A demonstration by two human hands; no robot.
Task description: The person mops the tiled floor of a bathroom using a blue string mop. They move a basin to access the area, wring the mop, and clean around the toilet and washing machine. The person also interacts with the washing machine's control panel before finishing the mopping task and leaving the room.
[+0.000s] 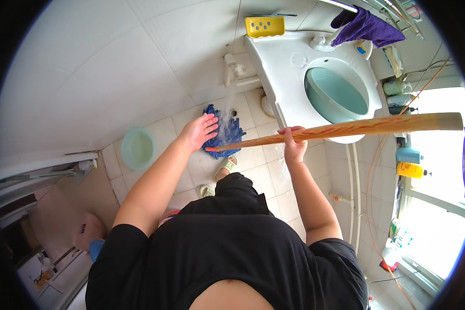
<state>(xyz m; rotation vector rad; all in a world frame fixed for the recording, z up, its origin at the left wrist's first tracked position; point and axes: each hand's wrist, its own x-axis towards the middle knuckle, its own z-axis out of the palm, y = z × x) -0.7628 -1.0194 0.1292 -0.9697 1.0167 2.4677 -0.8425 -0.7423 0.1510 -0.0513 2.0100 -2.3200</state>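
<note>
My right hand [294,146] is wrapped round the wooden handle [367,125] of a mop, which slants from the upper right down to the floor. At its lower end the blue cloth mop head [233,133] lies spread on the tiles. Water [226,106] pours onto it from a white wall tap [232,69]. To the left of the stream, my left hand [197,132] is held out empty, palm up and fingers extended. From this view I cannot tell whether the left fingertips touch the water.
A white washbasin [274,67] holding a pale green tub [336,90] stands at right. Another light green basin [138,149] sits on the floor at left. Bottles [410,170] line the windowsill. White pipes [352,196] run down the right wall. My slippered feet [226,166] are close to the mop.
</note>
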